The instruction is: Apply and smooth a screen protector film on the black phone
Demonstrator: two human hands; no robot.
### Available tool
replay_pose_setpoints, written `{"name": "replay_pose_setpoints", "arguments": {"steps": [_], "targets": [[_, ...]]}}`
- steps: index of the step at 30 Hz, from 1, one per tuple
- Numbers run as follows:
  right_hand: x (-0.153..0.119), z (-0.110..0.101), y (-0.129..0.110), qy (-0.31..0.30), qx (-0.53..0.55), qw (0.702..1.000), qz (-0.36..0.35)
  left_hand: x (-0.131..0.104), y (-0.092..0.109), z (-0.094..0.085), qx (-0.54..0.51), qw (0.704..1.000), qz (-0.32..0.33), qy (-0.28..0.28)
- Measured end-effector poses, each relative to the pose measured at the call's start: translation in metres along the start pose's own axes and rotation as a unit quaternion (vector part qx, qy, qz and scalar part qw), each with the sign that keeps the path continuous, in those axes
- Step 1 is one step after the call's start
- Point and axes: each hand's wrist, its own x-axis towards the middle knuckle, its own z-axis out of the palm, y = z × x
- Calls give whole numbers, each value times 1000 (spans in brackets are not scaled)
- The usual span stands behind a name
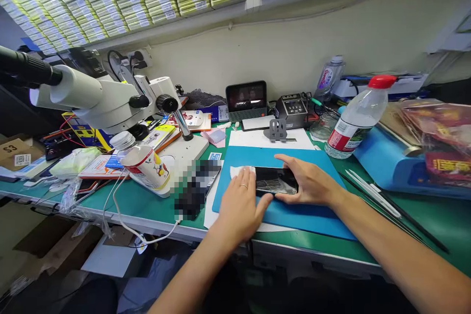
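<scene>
A black phone (275,180) lies on the blue mat (243,155), its glossy face up with pale streaks of reflection. My right hand (311,180) is closed around the phone's right end, thumb along the near edge and fingers at the far side. At the phone's left end is a folded white wipe (237,170). My left hand (241,203), with a ring on one finger, lies flat over this wipe, fingers stretched out and thumb apart near the phone's near edge. The fingers hide part of the wipe and of the phone's left end.
Left of the mat lies another phone (211,174), partly blurred, with a white cable (162,240). A juice bottle (143,164) and a microscope (99,98) stand beyond. Rightward are tweezers (373,194), a red-capped bottle (358,117) and a blue machine (390,167). A small screen (246,95) stands behind.
</scene>
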Motion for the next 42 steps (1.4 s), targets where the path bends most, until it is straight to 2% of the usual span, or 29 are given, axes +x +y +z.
{"name": "replay_pose_setpoints", "arguments": {"steps": [2, 5, 12, 18, 22, 27, 31, 34, 38, 42], "targets": [[1, 0, 0, 13, 10, 1000, 16, -1, -12, -4, 5, 1000, -19, -13], [2, -1, -1, 20, 24, 999, 26, -4, -18, -5, 0, 999, -31, -26], [2, 2, 1, 25, 47, 997, 49, -5, -14, -1, -14, 999, -24, -19], [1, 5, 3, 19, 55, 997, 49, 10, -10, -9, -58, 997, 8, -54], [1, 6, 5, 11, 49, 998, 44, 13, 7, -13, -78, 995, 22, -60], [-2, 7, 5, 10, 27, 999, 20, 10, 43, -8, -104, 992, 52, -52], [-4, 5, 6, 8, 17, 1000, -6, 10, 70, 3, -110, 991, 76, -11], [-4, 4, 6, 11, 6, 1000, -17, 10, 79, 9, -107, 991, 75, 19], [-4, 2, 3, 11, -2, 1000, -29, 7, 71, 10, -108, 992, 68, 10], [-3, 1, 0, 7, -10, 1000, -26, 6, 47, 8, -74, 996, 52, -3]]}}
